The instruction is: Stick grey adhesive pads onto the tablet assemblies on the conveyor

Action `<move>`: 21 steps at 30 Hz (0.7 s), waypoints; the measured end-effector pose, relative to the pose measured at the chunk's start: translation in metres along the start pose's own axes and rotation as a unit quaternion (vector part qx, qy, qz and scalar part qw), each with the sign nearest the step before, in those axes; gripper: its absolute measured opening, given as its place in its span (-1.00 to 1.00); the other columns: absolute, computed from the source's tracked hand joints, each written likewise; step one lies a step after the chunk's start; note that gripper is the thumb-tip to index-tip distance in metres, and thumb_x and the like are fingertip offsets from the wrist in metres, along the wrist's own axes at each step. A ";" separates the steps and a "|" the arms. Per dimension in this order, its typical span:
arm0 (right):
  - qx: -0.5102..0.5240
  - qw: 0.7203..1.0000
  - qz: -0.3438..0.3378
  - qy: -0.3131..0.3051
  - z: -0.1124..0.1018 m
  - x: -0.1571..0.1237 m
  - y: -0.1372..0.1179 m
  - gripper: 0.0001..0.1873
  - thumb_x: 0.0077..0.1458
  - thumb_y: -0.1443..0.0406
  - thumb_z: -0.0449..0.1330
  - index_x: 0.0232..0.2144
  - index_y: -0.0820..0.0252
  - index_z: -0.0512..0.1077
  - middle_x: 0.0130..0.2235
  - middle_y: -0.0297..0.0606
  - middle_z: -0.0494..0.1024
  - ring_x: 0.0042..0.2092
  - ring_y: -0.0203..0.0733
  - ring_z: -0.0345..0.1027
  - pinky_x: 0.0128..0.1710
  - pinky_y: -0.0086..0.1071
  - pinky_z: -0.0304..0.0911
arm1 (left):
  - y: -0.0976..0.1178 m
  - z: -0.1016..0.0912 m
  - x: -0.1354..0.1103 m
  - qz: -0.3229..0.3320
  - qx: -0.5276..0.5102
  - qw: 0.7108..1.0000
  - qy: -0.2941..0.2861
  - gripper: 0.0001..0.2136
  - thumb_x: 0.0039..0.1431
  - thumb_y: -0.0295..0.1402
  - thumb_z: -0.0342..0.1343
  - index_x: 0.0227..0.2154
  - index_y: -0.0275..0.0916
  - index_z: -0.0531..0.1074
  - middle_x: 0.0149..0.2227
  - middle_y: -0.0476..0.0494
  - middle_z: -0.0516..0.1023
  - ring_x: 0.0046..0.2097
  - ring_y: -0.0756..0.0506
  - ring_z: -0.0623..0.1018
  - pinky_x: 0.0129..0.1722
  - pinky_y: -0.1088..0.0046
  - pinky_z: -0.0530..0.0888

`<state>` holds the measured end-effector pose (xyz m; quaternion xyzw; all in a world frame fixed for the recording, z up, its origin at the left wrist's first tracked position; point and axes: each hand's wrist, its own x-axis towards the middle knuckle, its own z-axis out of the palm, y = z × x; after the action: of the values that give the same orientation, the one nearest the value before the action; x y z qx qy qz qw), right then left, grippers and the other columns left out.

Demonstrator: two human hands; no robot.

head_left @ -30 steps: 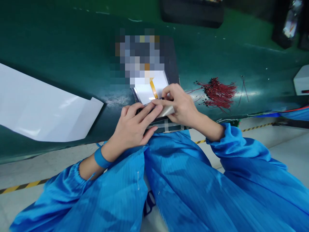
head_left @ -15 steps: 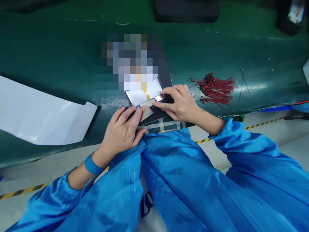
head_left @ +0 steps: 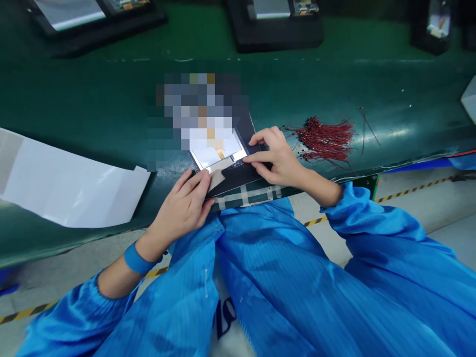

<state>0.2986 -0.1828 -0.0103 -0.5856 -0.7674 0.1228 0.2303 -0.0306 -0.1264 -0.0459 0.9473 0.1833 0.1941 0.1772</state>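
Note:
A flat white panel [head_left: 213, 148] with an orange strip lies on a dark fixture [head_left: 245, 176] at the near edge of the green bench. My left hand [head_left: 184, 206] pinches a greyish strip of film [head_left: 217, 178] at the panel's near left corner. My right hand [head_left: 278, 158] rests on the fixture just right of the panel, forefinger stretched out and pressing the panel's near right edge, the other fingers curled. The panel's far part is blurred out.
A bundle of thin red wires [head_left: 325, 139] lies right of my right hand. A large white sheet [head_left: 70, 183] hangs over the bench edge at left. Black trays [head_left: 275, 25] stand at the back. The bench [head_left: 92, 104] edge runs just under my wrists.
My left hand has slid left and towards me, drawing the film strip away from the panel. My right hand has stayed by the panel's right edge. The view has tilted upward.

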 end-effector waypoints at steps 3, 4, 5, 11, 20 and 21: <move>-0.016 0.988 0.145 0.046 0.005 0.010 -0.008 -0.79 0.41 0.23 0.10 -0.12 0.17 0.53 -0.03 0.00 0.50 0.05 0.15 0.36 0.17 0.15 0.32 | 0.001 0.002 -0.002 -0.159 -0.086 0.981 0.076 -0.01 0.37 -0.25 0.23 0.61 -0.20 -0.33 0.53 -0.47 0.21 0.59 -0.44 0.16 0.58 -0.20 0.17; -0.029 0.981 0.185 0.043 0.008 0.017 -0.013 -0.76 0.42 0.20 0.11 -0.09 0.22 0.50 -0.03 0.04 0.51 0.06 0.19 0.37 0.18 0.15 0.34 | 0.002 0.003 0.002 -0.214 -0.114 0.966 0.090 0.02 0.38 -0.23 0.21 0.61 -0.22 -0.43 0.55 -0.48 0.16 0.62 -0.42 0.07 0.60 -0.19 0.10; -0.037 0.975 0.217 0.033 0.011 0.025 -0.018 -0.70 0.43 0.15 0.13 -0.02 0.27 0.47 0.00 0.09 0.52 0.09 0.24 0.38 0.19 0.16 0.36 | 0.003 0.004 0.008 -0.255 -0.136 0.953 0.093 0.05 0.40 -0.21 0.19 0.59 -0.24 -0.52 0.54 -0.51 0.19 0.63 -0.40 0.05 0.60 -0.20 0.08; 0.058 0.928 0.363 -0.053 0.009 0.076 -0.019 -0.41 0.45 -0.07 0.10 0.18 0.32 0.28 0.18 0.26 0.54 0.16 0.36 0.52 0.16 0.16 0.45 | 0.002 0.005 0.048 -0.320 -0.102 0.934 0.126 0.14 0.27 -0.20 0.32 0.58 -0.48 -0.40 0.23 -0.60 0.57 0.45 -0.46 0.41 0.50 -0.26 0.26; 0.488 0.783 0.345 0.171 -0.038 0.090 0.014 -0.29 0.00 0.10 0.55 -0.04 0.00 0.16 0.08 -0.20 0.59 0.12 0.04 0.57 0.09 -0.07 0.59 | 0.003 -0.031 0.115 -0.234 -0.130 0.944 0.192 0.12 0.30 -0.13 0.33 0.60 -0.25 -0.40 0.25 -0.45 0.60 0.46 -0.34 0.43 0.55 -0.19 0.24; 0.522 0.754 0.345 0.198 -0.051 0.088 0.028 -0.27 -0.05 0.12 0.58 -0.03 -0.01 0.18 0.03 -0.26 0.60 0.07 0.02 0.59 0.04 -0.09 0.61 | 0.001 -0.037 0.131 -0.221 -0.139 0.948 0.182 0.10 0.31 -0.12 0.32 0.59 -0.19 -0.40 0.28 -0.43 0.57 0.46 -0.33 0.43 0.53 -0.18 0.28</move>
<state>0.3290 -0.0953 0.0393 -0.6105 -0.2672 0.4569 0.5892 0.0658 -0.0627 0.0256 0.7977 0.3881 0.3425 0.3096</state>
